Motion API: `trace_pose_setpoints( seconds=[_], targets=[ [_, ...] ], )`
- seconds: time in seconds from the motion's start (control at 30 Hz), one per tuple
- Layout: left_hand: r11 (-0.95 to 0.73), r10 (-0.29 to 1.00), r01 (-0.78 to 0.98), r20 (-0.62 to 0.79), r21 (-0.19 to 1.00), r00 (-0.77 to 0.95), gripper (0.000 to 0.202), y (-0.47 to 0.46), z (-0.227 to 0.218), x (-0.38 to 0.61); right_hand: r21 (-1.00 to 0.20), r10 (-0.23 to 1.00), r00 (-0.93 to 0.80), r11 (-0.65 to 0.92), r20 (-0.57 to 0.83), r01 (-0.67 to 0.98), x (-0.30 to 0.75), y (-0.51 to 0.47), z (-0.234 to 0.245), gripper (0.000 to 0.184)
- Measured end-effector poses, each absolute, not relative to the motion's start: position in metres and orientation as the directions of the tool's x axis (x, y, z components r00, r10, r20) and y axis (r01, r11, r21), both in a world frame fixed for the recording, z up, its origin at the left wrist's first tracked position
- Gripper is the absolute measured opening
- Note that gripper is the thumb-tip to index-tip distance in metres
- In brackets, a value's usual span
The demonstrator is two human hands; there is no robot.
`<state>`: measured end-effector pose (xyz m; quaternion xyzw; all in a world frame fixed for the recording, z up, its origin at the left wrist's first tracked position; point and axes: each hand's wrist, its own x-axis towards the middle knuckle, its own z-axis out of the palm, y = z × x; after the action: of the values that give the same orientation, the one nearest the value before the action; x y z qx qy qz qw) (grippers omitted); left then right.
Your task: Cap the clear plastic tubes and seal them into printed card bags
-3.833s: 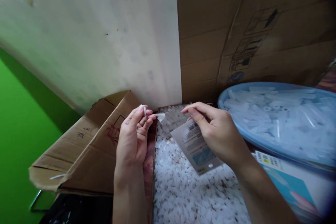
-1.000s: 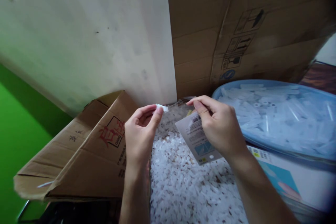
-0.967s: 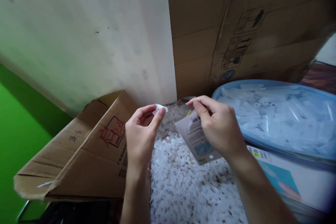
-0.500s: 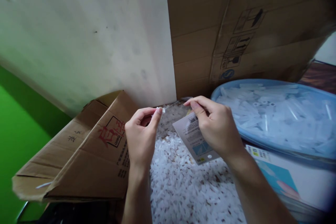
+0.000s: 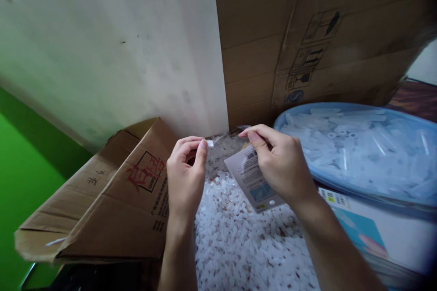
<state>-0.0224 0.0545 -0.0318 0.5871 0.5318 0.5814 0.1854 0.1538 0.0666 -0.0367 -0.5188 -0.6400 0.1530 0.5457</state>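
Note:
My left hand is closed in a pinch on a small white plastic piece that pokes out past the thumb. Across from it, my right hand grips a clear plastic bag with a printed card in or against it. The bag's transparent edge stretches from the right fingers toward the white piece. The card tilts downward and shows a barcode, small print and a blue picture. Beneath both hands lies a wide heap of small white translucent pieces.
An open cardboard box stands at the left. At the right is a blue basin full of translucent tubes, with a stack of printed cards in front of it. A large carton and a pale panel rise behind.
My left hand has shifted slightly right, and more of the small white piece shows beyond its fingertips. My right hand holds the bag and card almost unmoved.

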Motion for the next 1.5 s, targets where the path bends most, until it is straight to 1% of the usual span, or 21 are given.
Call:
trace_pose_setpoints(
  seconds=[0.1,0.43,0.7,0.93,1.13,1.23,1.37,1.5],
  targets=[
    [-0.366,0.842,0.394,0.48,0.843,-0.247,0.021,0.0553,-0.0331,-0.0243,-0.763,0.832,0.137,0.412,0.538,0.499,0.1538,0.0661,-0.0364,0.025],
    [-0.375,0.848,0.246,0.438,0.894,-0.298,0.019,0.0557,-0.0329,-0.0293,-0.769,0.833,0.146,0.406,0.534,0.494,0.1549,0.0664,-0.0354,0.025],
    [-0.369,0.833,0.372,0.48,0.852,-0.275,0.023,0.0555,-0.0336,-0.0271,-0.762,0.827,0.142,0.416,0.544,0.496,0.154,0.0669,-0.0372,0.024],
    [-0.39,0.82,0.291,0.473,0.874,-0.322,0.02,0.0552,-0.0338,-0.0293,-0.763,0.826,0.155,0.407,0.543,0.503,0.1546,0.0677,-0.0361,0.024],
    [-0.368,0.833,0.379,0.482,0.849,-0.271,0.024,0.0555,-0.0327,-0.0275,-0.763,0.825,0.145,0.418,0.546,0.493,0.1542,0.0674,-0.0371,0.024],
    [-0.381,0.835,0.358,0.483,0.852,-0.262,0.023,0.0559,-0.0332,-0.0275,-0.765,0.826,0.152,0.412,0.542,0.495,0.1543,0.0671,-0.0368,0.024],
    [-0.382,0.833,0.312,0.47,0.87,-0.291,0.02,0.0555,-0.0331,-0.0289,-0.769,0.828,0.158,0.404,0.538,0.496,0.1553,0.0672,-0.0361,0.023],
    [-0.374,0.834,0.329,0.469,0.867,-0.29,0.022,0.0549,-0.0326,-0.0293,-0.766,0.829,0.158,0.401,0.537,0.502,0.1548,0.0673,-0.0364,0.024]
  ],
)
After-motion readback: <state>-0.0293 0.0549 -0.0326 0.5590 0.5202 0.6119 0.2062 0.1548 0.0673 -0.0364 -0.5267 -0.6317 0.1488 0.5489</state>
